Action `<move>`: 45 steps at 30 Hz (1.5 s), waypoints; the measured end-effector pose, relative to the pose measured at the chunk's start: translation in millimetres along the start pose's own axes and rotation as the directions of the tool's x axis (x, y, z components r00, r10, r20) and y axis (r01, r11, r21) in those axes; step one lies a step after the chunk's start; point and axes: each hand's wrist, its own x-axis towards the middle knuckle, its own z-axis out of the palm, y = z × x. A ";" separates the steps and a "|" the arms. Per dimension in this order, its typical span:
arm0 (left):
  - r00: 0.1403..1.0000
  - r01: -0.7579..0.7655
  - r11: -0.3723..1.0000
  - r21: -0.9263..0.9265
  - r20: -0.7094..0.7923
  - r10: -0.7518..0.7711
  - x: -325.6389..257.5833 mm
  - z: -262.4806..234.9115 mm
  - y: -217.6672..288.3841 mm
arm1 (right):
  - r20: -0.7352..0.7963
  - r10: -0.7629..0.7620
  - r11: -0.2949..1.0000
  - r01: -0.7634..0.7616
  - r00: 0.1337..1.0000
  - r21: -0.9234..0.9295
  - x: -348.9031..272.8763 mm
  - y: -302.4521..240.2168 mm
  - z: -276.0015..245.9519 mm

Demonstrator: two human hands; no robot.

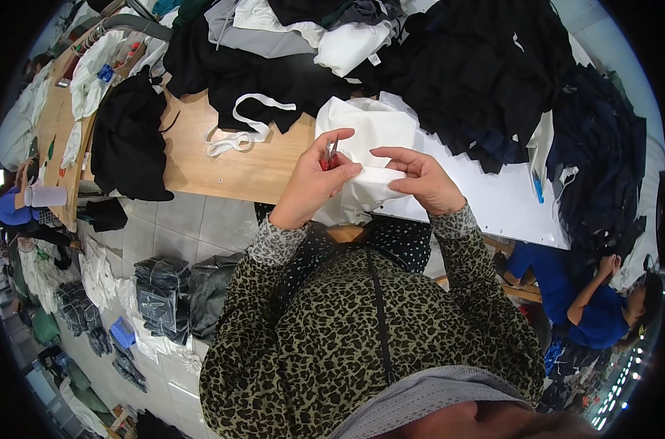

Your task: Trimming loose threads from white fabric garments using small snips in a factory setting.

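Observation:
A piece of white cloth lies over the table's front edge and hangs toward my lap, its near edge raised between my hands. My left hand holds small red-handled thread snips in its curled fingers, blades pointing away from me. The thumb of that hand presses on the cloth's left edge. With thumb and fingers, my right hand pinches the right end of the same raised edge. Folds hide the underside of the cloth and some fingertips.
A curled white strip lies on the wooden table. Black garments are heaped behind and to the right, with white and grey ones at the back. A blue pen is at the right. A person in blue sits right.

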 end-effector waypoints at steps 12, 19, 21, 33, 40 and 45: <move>0.982 0.142 0.985 -0.095 0.139 -0.128 0.5 8.5 -6.8 | -0.134 -0.106 0.994 0.103 0.985 -0.025 2.4 7.7 -3.7; 0.997 0.028 0.999 0.043 0.072 -0.031 3.7 22.5 -7.2 | -0.170 -0.109 0.992 0.097 0.979 -0.077 2.8 11.0 -1.5; 0.995 0.053 0.999 0.006 0.090 -0.054 4.5 19.2 -8.9 | -0.180 -0.111 0.993 0.100 0.978 -0.068 1.9 10.5 -2.2; 0.979 0.155 0.984 -0.084 0.146 -0.142 3.5 5.3 -1.5 | -0.135 -0.075 0.996 0.079 0.988 0.030 -3.5 6.6 -8.6; 0.789 -0.494 0.323 0.807 0.259 0.558 -12.5 18.1 -19.6 | -0.134 -0.845 0.241 0.144 0.518 -0.960 1.1 32.2 -0.3; 0.518 -0.605 0.010 0.796 0.384 0.764 -11.2 17.9 -48.8 | -0.679 -0.426 0.868 0.482 0.597 -0.120 8.4 61.4 14.3</move>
